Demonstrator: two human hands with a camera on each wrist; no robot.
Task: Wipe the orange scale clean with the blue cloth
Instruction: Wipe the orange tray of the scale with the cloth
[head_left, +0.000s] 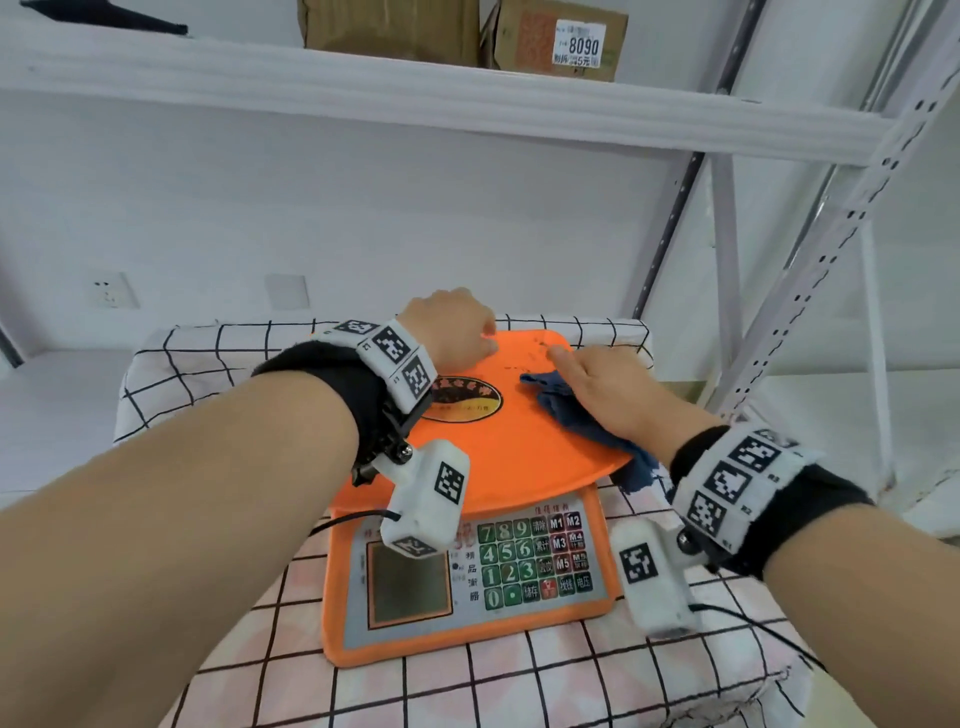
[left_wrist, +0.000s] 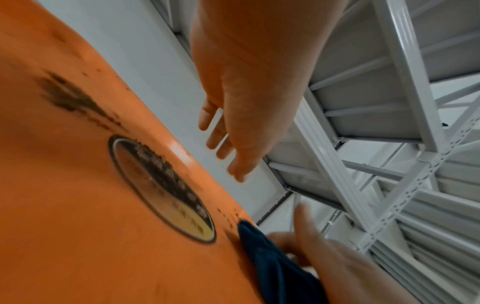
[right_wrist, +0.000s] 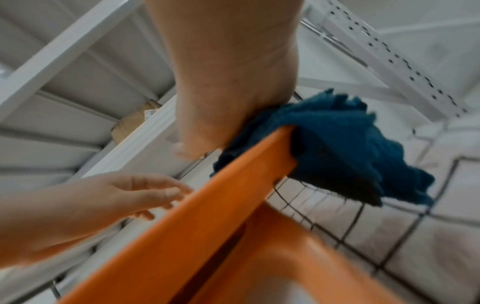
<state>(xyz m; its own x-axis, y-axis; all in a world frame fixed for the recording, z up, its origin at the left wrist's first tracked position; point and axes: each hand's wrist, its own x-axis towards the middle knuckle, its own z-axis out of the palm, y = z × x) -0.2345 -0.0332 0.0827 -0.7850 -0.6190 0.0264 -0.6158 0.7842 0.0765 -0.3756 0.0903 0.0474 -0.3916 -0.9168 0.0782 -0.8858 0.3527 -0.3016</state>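
Head view: scale (head_left: 467, 561) sits on checked cover (head_left: 519, 686), keypad (head_left: 535, 561) nearest. Right hand (head_left: 608, 395) lies flat with fingers straight, pressing cloth (head_left: 566, 410) onto the platter's right side; cloth hangs over the edge. Left hand (head_left: 452, 327), fingers loosely bent and holding nothing, rests at the platter's far-left rim. Boxes (head_left: 561, 41) on shelf (head_left: 415, 98) beyond.

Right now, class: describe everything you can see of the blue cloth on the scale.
The blue cloth is dark blue, soft and fuzzy-looking, crumpled into folds. It lies on the right side of the orange scale platform, and part hangs over the platform's right edge. The right hand presses flat on top, fingers extended. Dark specks remain on the platform beyond the cloth.
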